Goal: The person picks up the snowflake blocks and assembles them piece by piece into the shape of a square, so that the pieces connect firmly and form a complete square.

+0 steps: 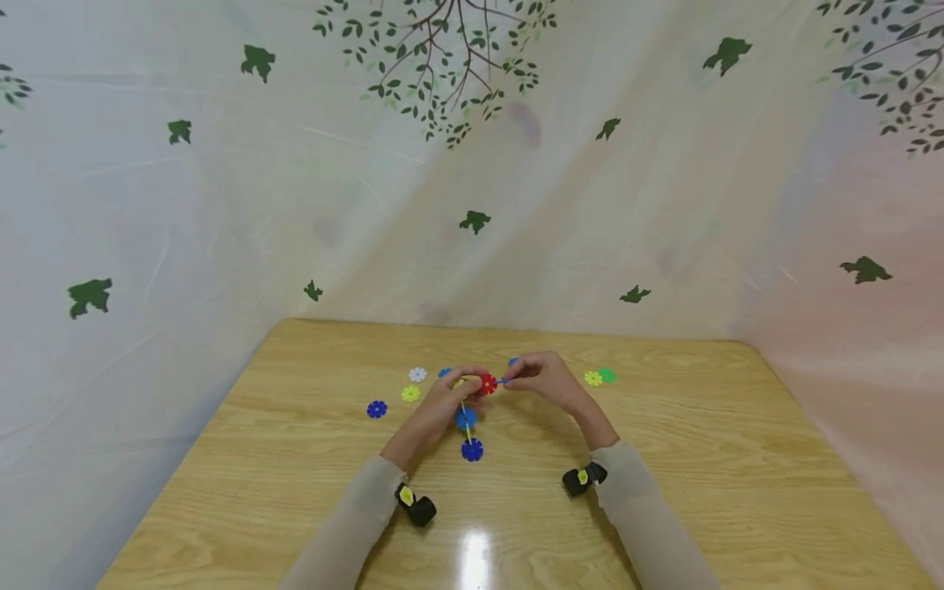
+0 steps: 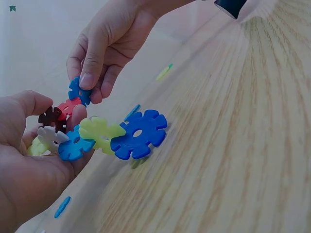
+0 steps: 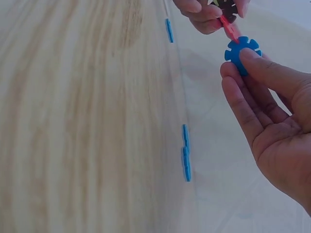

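My left hand [image 1: 433, 407] grips a chain of interlocking notched plastic discs between thumb and fingers. In the left wrist view the chain has a dark blue disc [image 2: 154, 130] at its near end, then a yellow disc [image 2: 101, 130], a light blue disc [image 2: 70, 149] and a white disc [image 2: 48, 135]. A dark-looking disc [image 2: 47, 116] and a red disc [image 2: 68, 108] follow by the fingers. With thumb and fingers, my right hand [image 1: 547, 383] pinches a blue disc [image 3: 234, 56], whose edge meets the red one. Fingers partly hide the chain's middle.
Left of the hands lie a white disc [image 1: 417, 374], a yellow disc [image 1: 410, 394] and a dark blue disc [image 1: 377, 409]. To the right, another yellow disc [image 1: 593, 378] touches a green disc [image 1: 608, 375]. A printed curtain [image 1: 472, 270] hangs behind the wooden table [image 1: 708, 459].
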### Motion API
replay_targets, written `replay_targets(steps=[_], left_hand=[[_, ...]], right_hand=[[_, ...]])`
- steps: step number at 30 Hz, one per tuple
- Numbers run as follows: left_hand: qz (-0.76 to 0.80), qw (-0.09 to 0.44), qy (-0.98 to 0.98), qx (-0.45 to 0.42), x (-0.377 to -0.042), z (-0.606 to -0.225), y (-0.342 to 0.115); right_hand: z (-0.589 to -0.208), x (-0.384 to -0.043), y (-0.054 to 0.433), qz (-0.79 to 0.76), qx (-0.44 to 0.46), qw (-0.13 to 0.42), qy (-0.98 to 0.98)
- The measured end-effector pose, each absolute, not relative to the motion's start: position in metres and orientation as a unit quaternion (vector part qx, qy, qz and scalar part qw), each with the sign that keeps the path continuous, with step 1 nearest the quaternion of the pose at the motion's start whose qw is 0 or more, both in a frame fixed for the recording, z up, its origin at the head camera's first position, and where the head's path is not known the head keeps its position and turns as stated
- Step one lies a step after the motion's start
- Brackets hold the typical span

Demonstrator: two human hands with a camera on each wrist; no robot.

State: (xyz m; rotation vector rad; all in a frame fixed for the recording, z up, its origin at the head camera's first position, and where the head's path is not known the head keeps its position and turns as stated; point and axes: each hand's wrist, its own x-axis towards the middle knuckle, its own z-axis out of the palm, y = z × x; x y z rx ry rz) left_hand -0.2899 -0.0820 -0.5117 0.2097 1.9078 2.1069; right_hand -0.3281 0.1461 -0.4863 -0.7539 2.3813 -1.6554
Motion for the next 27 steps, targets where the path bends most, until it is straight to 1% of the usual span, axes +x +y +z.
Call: replay_targets(steps=[14,22,27], left_hand=[[0.734,0.151,0.652,0.113,-0.29,-0.5073,-0.0816],[0.729,0.156,0.656,0.121,-0.2906,-0.5055,-0.0826],[0.729,0.152,0.656,0.12,-0.2914,-0.5058,-0.0826]], right_hand=[[-0.4862,-0.3283,0.1448,-0.578,-0.242,0.063,0.777],[-0.4838,-0.3283,0.1443,-0.57,-0.271,0.057,0.774],[-0.482,-0.3284,0.1428,-0.562,-0.268,0.057,0.78]])
